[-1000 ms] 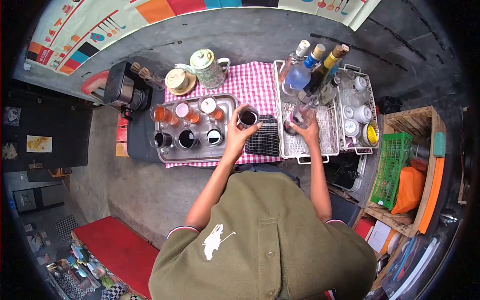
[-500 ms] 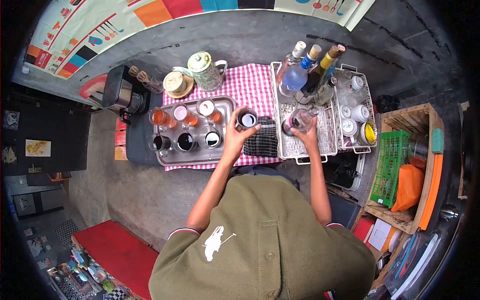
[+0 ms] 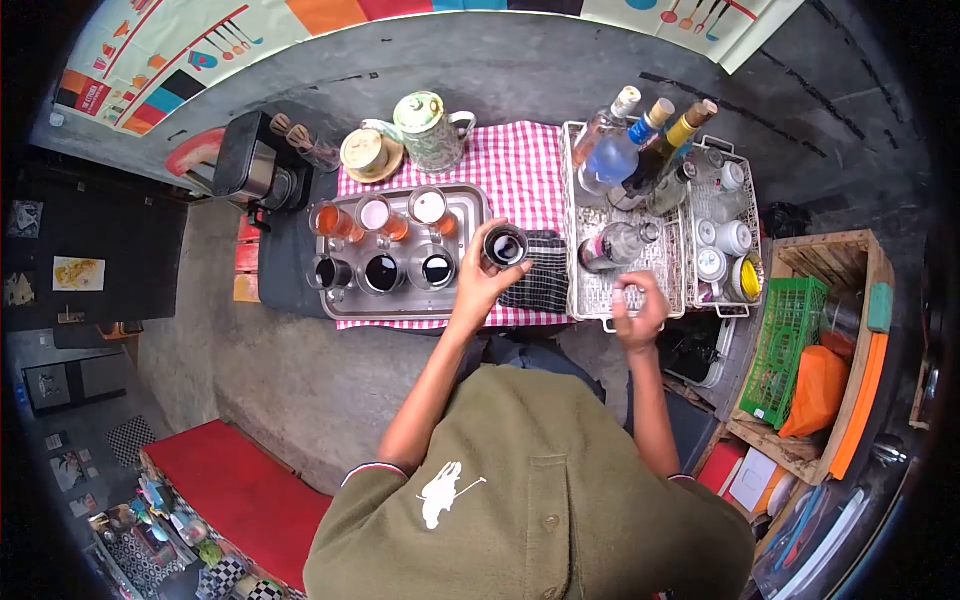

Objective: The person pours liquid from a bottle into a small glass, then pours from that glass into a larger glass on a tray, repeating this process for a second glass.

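The left hand is closed around a glass of dark liquid, fingers wrapped about its side, holding it upright above the right edge of the metal tray and just beside a folded dark checked cloth. The tray rests on a red-and-white checked tablecloth and carries six glasses in two rows: three orange drinks at the back, three dark drinks at the front. The right hand is at the near rim of a white wire basket, fingers loosely curled; it grips nothing that can be made out, and whether it touches the rim cannot be told. Inside that basket a clear glass bottle lies on its side, apart from the hand, with several upright bottles standing at the far end. A second wire basket to the right holds white cups and lids. Behind the tray stand a patterned teapot and a round lidded container, with a dark appliance to the left of them. A wooden crate with a green plastic basket sits at far right.
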`<control>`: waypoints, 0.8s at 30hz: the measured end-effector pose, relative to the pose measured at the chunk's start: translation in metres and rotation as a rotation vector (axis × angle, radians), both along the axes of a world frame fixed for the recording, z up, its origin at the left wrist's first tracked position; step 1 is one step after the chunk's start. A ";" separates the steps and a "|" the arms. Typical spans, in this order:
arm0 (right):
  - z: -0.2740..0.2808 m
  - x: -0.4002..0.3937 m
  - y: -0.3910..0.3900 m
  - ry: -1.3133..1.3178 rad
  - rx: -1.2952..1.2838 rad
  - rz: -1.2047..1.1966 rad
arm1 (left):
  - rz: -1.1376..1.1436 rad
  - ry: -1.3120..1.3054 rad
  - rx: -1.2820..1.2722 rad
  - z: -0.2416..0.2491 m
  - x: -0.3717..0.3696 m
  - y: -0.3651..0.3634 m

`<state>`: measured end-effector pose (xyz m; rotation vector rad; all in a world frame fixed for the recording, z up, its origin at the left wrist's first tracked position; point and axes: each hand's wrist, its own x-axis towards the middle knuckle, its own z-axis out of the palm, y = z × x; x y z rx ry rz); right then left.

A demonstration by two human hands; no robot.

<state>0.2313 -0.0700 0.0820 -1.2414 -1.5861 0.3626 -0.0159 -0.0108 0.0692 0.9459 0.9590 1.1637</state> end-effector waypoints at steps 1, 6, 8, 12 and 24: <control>-0.001 -0.011 0.002 -0.078 -0.017 0.074 | -0.006 0.007 0.000 0.002 -0.002 -0.001; -0.015 -0.070 0.018 0.013 -0.296 0.188 | -0.026 0.045 0.024 0.004 -0.011 -0.006; -0.022 -0.082 0.027 0.007 -0.327 0.231 | 0.004 0.012 0.071 -0.001 -0.012 -0.008; -0.039 -0.101 0.046 0.030 -0.340 0.337 | 0.029 0.068 0.091 -0.012 -0.021 -0.010; -0.054 -0.154 0.064 0.000 -0.278 0.337 | 0.006 0.210 0.185 -0.022 -0.058 -0.007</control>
